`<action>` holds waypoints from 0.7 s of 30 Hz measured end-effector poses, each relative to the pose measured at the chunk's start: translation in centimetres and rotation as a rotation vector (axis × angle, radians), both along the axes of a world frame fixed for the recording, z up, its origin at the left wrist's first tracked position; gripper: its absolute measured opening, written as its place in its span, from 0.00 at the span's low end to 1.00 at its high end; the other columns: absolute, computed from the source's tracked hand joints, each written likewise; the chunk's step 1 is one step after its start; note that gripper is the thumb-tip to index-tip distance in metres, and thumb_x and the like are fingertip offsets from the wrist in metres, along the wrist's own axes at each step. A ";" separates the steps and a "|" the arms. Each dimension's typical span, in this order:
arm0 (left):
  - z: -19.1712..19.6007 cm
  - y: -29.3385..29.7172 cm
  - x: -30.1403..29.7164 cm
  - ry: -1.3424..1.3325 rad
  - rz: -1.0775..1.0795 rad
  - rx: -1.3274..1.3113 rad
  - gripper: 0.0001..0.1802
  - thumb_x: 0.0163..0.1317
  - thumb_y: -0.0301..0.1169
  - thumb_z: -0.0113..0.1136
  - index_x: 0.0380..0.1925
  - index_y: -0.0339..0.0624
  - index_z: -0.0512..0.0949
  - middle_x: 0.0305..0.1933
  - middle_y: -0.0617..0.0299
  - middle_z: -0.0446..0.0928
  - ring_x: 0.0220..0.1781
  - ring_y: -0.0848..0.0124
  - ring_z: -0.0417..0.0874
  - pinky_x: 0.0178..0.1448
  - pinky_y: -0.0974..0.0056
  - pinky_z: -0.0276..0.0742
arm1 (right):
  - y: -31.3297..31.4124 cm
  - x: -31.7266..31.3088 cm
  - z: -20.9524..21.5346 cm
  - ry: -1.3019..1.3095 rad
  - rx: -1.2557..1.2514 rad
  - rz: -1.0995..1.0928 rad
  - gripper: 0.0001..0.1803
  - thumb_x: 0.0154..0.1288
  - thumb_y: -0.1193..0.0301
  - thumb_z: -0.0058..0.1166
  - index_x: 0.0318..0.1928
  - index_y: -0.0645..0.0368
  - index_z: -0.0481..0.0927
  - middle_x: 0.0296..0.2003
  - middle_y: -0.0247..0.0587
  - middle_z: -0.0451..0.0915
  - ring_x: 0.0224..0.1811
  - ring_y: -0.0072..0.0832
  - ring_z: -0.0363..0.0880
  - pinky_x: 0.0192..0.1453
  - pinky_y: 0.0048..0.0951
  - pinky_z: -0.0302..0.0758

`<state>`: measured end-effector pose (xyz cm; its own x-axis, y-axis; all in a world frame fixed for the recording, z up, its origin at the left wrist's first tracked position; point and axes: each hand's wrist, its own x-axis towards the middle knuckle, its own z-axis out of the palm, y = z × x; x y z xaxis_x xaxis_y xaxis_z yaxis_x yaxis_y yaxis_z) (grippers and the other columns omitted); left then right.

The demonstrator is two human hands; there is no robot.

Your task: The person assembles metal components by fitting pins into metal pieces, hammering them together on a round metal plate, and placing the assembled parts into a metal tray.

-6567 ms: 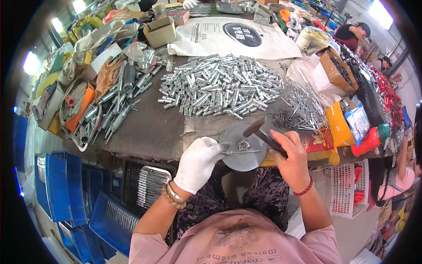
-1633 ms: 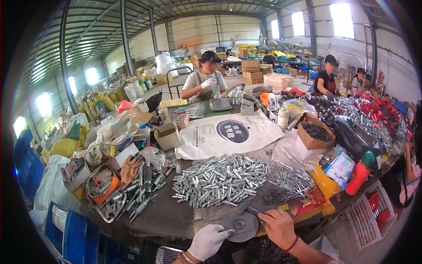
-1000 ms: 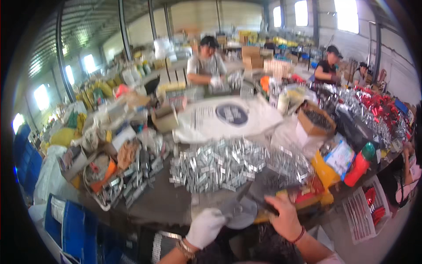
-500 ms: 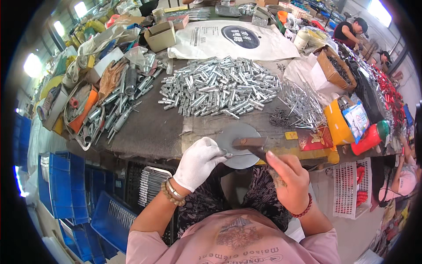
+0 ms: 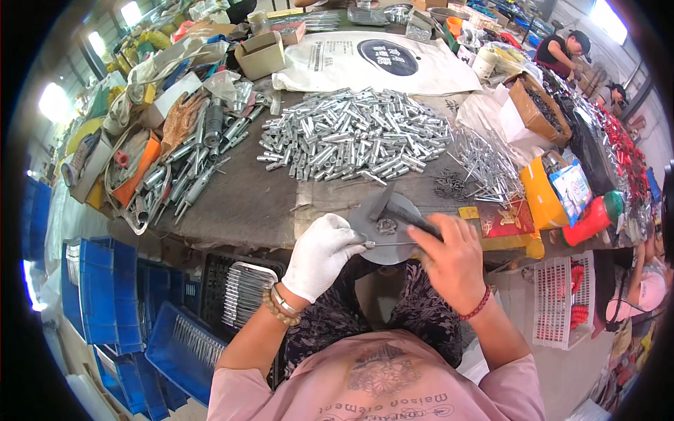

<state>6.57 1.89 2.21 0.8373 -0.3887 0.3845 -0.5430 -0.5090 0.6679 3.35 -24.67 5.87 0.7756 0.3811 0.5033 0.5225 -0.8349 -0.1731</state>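
My left hand (image 5: 319,256), in a white knit glove, pinches the end of a thin metal rod (image 5: 395,244) that lies level over a round grey metal plate (image 5: 385,257) at the table's front edge. A short silvery piece shows at its fingertips. My bare right hand (image 5: 453,263) grips a hammer (image 5: 380,203) by its dark handle; the head is tilted up over the plate. The right fingertips come up to the rod's right end, but I cannot tell whether they touch it. A small dark lump (image 5: 385,225) sits on the plate, beside the hammer.
Behind the plate lies a big heap of silvery metal sleeves (image 5: 354,133). Thin rods (image 5: 484,165) and small dark screws (image 5: 451,184) are piled to its right. Larger tubular parts (image 5: 193,182) lie left. Blue bins (image 5: 105,298) stand lower left, a white basket (image 5: 554,309) lower right.
The hammer head has gone from lying flat above the rod to tilted up and farther back. My right hand has moved slightly left, its fingers now at the rod's end. The left hand keeps its pinch.
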 end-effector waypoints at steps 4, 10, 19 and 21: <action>-0.2 -0.1 -0.3 0.005 0.033 0.014 0.07 0.62 0.32 0.71 0.40 0.48 0.91 0.42 0.59 0.83 0.49 0.57 0.82 0.57 0.54 0.78 | 1.3 -2.0 -0.8 0.224 0.036 0.022 0.13 0.56 0.78 0.66 0.42 0.54 0.83 0.45 0.40 0.81 0.48 0.43 0.83 0.48 0.44 0.78; -1.1 -2.0 -3.2 -0.187 0.289 -0.057 0.16 0.61 0.24 0.73 0.50 0.42 0.88 0.41 0.59 0.83 0.44 0.63 0.83 0.50 0.60 0.80 | 2.2 -3.4 -2.5 1.036 0.619 0.024 0.15 0.66 0.77 0.66 0.52 0.61 0.84 0.29 0.40 0.82 0.29 0.24 0.81 0.36 0.29 0.77; -1.7 -3.1 -5.9 0.790 0.299 -0.694 0.37 0.74 0.29 0.64 0.80 0.41 0.64 0.39 0.62 0.85 0.31 0.81 0.80 0.32 0.73 0.76 | 3.7 -4.8 -3.8 1.223 0.883 0.001 0.22 0.63 0.85 0.62 0.58 0.63 0.83 0.31 0.34 0.83 0.33 0.16 0.77 0.39 0.25 0.77; -1.6 -3.0 -6.1 0.793 0.297 -0.718 0.37 0.73 0.29 0.65 0.80 0.40 0.64 0.39 0.62 0.85 0.31 0.81 0.80 0.33 0.73 0.76 | 4.1 -5.4 -4.6 1.201 0.852 0.063 0.22 0.62 0.85 0.63 0.58 0.62 0.83 0.31 0.35 0.84 0.34 0.17 0.78 0.40 0.25 0.78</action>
